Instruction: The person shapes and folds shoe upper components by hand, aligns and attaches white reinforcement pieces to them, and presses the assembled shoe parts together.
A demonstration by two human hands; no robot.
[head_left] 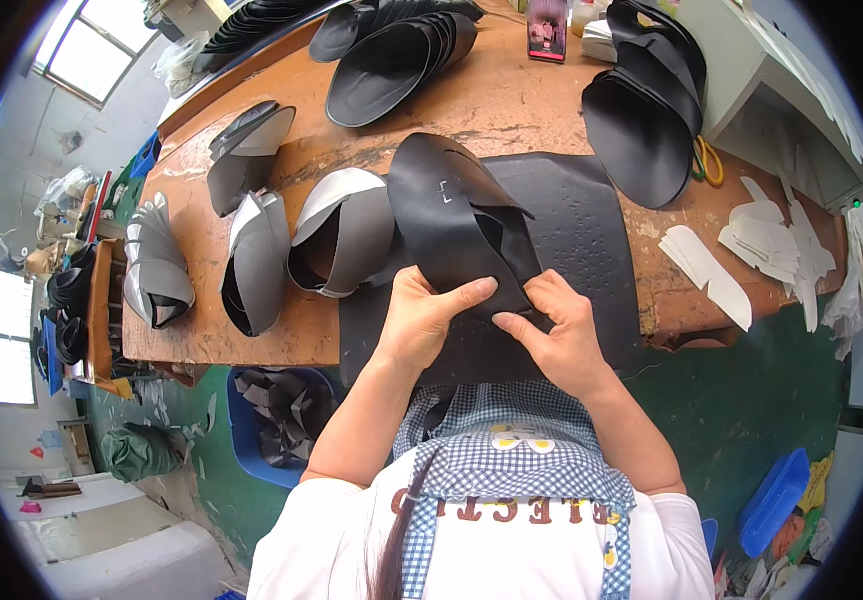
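Black leather piece held above black mat on wooden table. Left hand: thumb pressed on its near face, fingers mostly hidden behind. Right hand: thumb and fingers pinching its lower edge. Gray-lined pieces stand to the left.

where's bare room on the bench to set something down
Bare: tabletop behind the black mat, left of the right-hand black stack; the mat's right part, beside the held black piece. Crowded: left end, with grey pieces; right end, with white cutouts.
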